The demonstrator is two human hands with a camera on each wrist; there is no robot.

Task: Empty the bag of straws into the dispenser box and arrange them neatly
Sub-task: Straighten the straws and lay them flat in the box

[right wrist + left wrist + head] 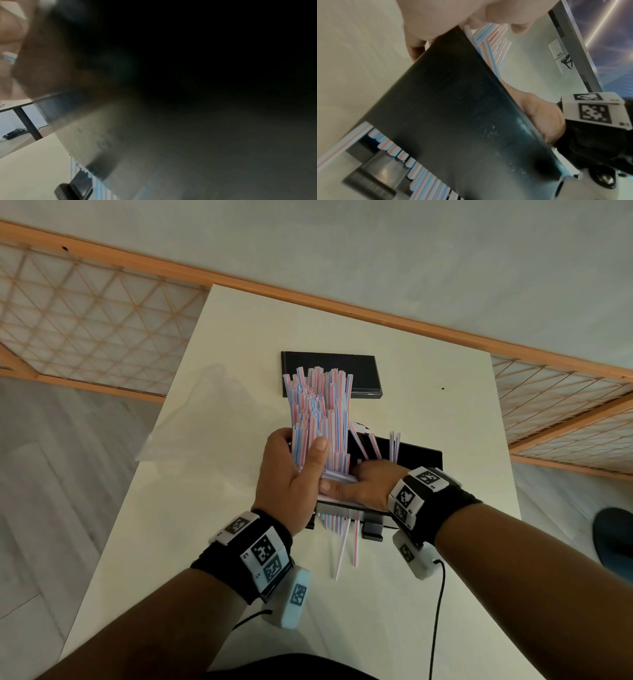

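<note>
My left hand [291, 474] grips a thick bundle of red, blue and white striped straws [320, 405] and holds it upright over the left end of the black dispenser box [423, 458]. My right hand [363, 486] lies flat on straws lying in the box, thumb pointing left; its fingertips are hidden behind the bundle. A few straws [394, 445] lean up inside the box. More straws [342, 546] stick out under its front onto the table. In the left wrist view the box wall [453, 108] fills the frame, with straw ends [419, 174] below it.
The box's black lid [332, 373] lies flat further back on the white table [222, 542]. The empty clear plastic bag [202, 422] lies at the table's left edge. A black cable [436, 611] runs from my right wrist. The right wrist view is dark and blurred.
</note>
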